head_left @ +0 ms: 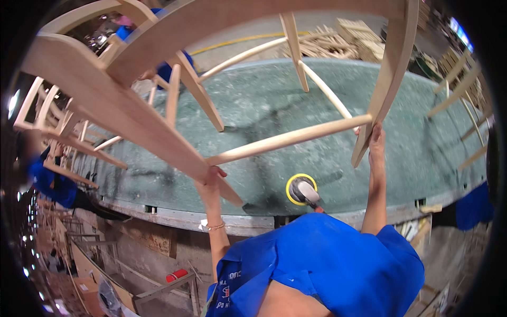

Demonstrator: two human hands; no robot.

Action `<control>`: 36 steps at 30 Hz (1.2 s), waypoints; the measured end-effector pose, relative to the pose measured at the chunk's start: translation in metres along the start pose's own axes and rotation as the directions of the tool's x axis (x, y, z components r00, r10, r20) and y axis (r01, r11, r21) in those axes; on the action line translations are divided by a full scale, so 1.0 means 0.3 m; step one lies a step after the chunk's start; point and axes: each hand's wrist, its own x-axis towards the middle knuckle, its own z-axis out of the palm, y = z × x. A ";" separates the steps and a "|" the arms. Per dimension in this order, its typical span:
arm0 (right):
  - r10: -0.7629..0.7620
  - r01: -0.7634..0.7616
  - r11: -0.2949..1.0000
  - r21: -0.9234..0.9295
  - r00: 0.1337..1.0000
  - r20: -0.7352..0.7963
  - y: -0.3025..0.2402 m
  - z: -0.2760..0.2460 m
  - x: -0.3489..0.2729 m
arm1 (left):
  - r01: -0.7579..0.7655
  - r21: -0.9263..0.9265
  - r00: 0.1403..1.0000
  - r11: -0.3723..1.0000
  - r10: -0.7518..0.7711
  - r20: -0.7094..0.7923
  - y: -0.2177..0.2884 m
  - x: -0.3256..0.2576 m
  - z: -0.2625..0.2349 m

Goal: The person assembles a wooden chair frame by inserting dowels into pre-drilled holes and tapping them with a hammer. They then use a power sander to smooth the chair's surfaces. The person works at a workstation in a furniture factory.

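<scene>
A pale wooden chair frame point(296, 138) stands over the green worktop, its legs joined by round stretchers. My left hand point(212, 178) is closed around the near left leg, just below the end of the front stretcher. Across from it, my right hand point(376, 138) grips the near right leg close to the same stretcher's other end; part of its fingers is hidden behind the wood. Between my arms, near the table's front edge, lies a round power sander point(303, 190) with a yellow-rimmed pad. Neither hand touches it.
The long green worktop point(285, 113) runs left and right. More wooden chair frames stand at the left point(71, 137) and right point(465, 108). Co-workers in blue are at the left point(55, 182) and far left back. Wood pieces point(327, 46) are piled beyond the table.
</scene>
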 end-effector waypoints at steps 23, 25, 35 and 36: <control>-0.413 0.440 0.385 -0.811 0.868 0.276 -0.114 0.033 -0.413 | -0.013 -0.010 1.000 1.000 0.013 0.024 0.364 0.324 0.253; -0.169 0.474 0.570 -0.671 0.867 0.469 -0.077 0.153 -0.570 | -0.024 -0.018 0.999 1.000 0.025 0.039 0.373 0.347 0.267; 0.168 0.362 0.673 -0.645 0.774 0.610 0.142 0.347 -0.585 | -0.021 0.033 0.998 0.999 0.019 0.061 0.427 0.435 0.283; 0.203 0.349 0.678 -0.647 0.757 0.621 0.142 0.345 -0.560 | -0.040 0.018 0.997 0.999 0.039 0.069 0.440 0.442 0.296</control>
